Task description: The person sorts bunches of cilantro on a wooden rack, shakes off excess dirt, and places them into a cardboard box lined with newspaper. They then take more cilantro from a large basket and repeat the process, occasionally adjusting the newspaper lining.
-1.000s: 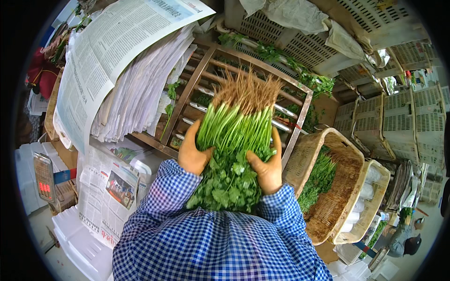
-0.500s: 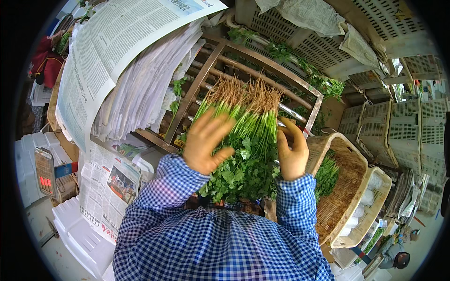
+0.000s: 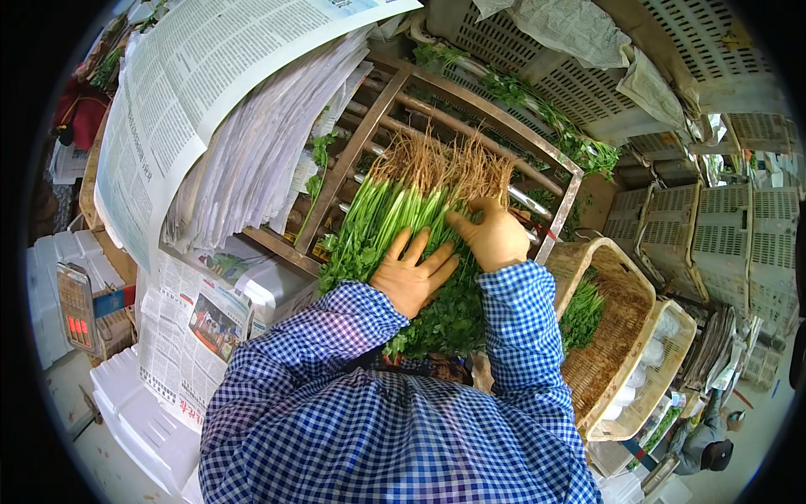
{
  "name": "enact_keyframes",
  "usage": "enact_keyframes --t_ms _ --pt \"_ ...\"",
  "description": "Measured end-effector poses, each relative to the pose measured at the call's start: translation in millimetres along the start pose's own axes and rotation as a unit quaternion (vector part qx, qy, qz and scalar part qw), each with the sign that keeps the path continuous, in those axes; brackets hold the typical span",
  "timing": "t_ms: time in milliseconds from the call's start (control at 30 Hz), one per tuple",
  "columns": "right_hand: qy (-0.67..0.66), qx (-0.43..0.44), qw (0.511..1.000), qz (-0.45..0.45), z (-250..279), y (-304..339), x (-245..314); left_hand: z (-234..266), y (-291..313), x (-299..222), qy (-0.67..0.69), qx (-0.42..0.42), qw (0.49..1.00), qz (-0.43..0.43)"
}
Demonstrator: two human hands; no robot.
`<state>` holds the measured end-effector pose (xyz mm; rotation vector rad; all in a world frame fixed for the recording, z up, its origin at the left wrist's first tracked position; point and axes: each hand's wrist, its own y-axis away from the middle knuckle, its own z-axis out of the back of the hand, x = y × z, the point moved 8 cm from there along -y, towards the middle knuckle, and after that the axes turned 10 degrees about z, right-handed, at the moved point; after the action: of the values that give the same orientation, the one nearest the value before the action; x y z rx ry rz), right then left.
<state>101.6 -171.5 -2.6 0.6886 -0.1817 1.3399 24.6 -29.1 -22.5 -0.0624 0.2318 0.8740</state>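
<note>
A wide bunch of coriander [image 3: 382,214] lies on a metal rack [image 3: 382,101]. Its brown roots point away from me, and its leaves come toward my body. My left hand [image 3: 416,273] rests on the lower stems and leaves, fingers spread, palm down. At the bunch's right side, my right hand [image 3: 497,238] has thumb and forefinger bent onto stems just below the roots. Its other fingers are curled under and partly hidden. Both forearms, in blue checked sleeves, cover some of the leaves.
A tall stack of newspapers [image 3: 260,143] stands left of the rack. On the right, a tan basket [image 3: 617,336] holds more greens, beside a smaller crate [image 3: 682,370] with white rolls. Perforated crates [image 3: 705,235] line the back and right. Another person [image 3: 709,441] is at lower right.
My left hand has moved right and nearer to me, settling on the stems. My right hand has shifted left onto the bunch, its fingers closing on stems. The bunch's left side has spread left.
</note>
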Motion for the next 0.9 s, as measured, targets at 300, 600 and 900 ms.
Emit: enact_keyframes --t_ms 300,600,900 --pt "0.094 0.052 0.993 -0.046 -1.7 -7.5 18.0 -5.3 2.1 1.4 0.008 -0.023 0.999 -0.021" --pt "-0.362 -0.024 0.931 -0.022 -21.7 3.4 -35.9 27.8 0.7 22.8 0.152 -0.042 0.987 -0.028" --pt "-0.318 -0.161 0.918 0.172 -26.8 23.6 -26.3 59.0 -36.7 38.0 0.112 -0.092 0.989 0.015"
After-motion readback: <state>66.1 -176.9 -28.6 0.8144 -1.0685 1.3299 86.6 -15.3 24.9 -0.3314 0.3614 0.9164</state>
